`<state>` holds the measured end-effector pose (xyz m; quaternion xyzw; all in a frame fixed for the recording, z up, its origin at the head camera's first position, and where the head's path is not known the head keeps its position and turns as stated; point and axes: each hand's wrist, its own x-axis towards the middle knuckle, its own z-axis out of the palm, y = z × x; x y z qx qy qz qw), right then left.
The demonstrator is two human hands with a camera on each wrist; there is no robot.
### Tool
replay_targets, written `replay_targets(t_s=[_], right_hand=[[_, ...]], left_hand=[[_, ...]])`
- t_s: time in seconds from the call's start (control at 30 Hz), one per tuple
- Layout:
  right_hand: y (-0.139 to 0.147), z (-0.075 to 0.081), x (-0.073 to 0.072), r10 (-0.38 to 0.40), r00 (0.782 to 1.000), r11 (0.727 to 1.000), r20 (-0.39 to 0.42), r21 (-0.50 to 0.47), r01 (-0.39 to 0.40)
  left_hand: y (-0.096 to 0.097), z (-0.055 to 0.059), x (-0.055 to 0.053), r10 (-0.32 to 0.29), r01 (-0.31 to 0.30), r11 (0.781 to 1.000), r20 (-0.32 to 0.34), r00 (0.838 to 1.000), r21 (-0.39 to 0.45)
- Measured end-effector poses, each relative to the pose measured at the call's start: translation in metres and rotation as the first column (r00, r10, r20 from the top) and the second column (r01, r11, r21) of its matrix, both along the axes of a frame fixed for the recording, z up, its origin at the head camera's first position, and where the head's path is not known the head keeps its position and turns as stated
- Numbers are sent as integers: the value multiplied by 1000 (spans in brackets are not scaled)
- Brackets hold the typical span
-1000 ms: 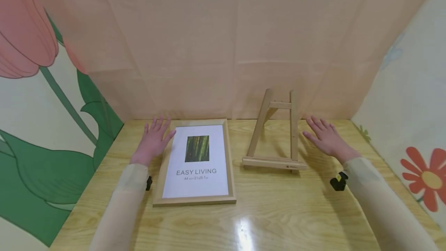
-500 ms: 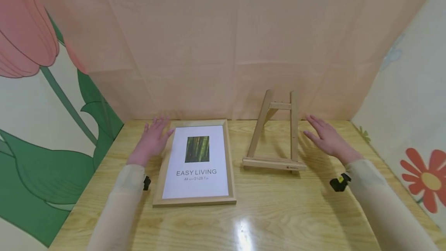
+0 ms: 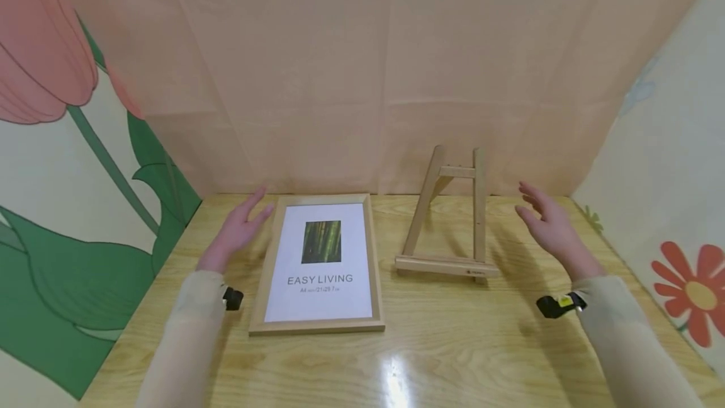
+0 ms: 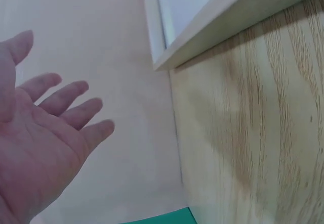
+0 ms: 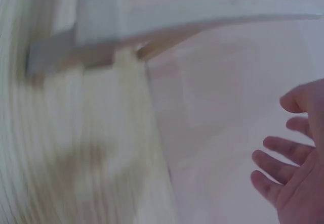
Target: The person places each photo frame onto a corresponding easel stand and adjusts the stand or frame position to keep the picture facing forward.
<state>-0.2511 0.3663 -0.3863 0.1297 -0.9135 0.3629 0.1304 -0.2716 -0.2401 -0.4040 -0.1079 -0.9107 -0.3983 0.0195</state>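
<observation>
A wooden picture frame (image 3: pixel 322 300) lies flat on the table, its white insert printed with a green bamboo picture and "EASY LIVING". Just left of it my left hand (image 3: pixel 238 229) hovers above the table, turned on edge, fingers relaxed and holding nothing. In the left wrist view that palm (image 4: pixel 40 148) faces the camera, apart from the frame's corner. To the right of the frame stands a small wooden easel (image 3: pixel 445 264) with a ledge at its foot. My right hand (image 3: pixel 552 228) is raised to the right of the easel, apart from it, with fingers loosely bent and nothing held.
The wood-grain table (image 3: pixel 442 345) ends at a pink cloth backdrop (image 3: pixel 317 80). A tulip-patterned panel (image 3: pixel 62 206) borders the left, and a flower-patterned panel (image 3: pixel 668 162) the right. Each wrist carries a small black camera mount.
Both hands have turned from palm-down to on edge. The left has shifted slightly left, away from the picture frame; the right has moved right, away from the easel. Frame and easel stay put.
</observation>
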Motion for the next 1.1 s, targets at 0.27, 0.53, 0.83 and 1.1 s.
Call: replay_targets(t_s=[0.27,0.53,0.83,1.1], right_hand=[[-4,22,14,258,962,644,85,-758,-105],[-11,43,27,406,911,426,74,-897,-117],[-34,54,50,455,889,292,-43,-936,-195],[-57,56,60,542,828,233,-147,-919,-317]], left_hand=[[-6,0,8,-11,0,981,59,998,191],[-8,3,19,-28,10,970,72,997,242],[-8,4,31,-67,30,948,107,992,318],[-6,0,36,-49,-17,927,168,985,374]])
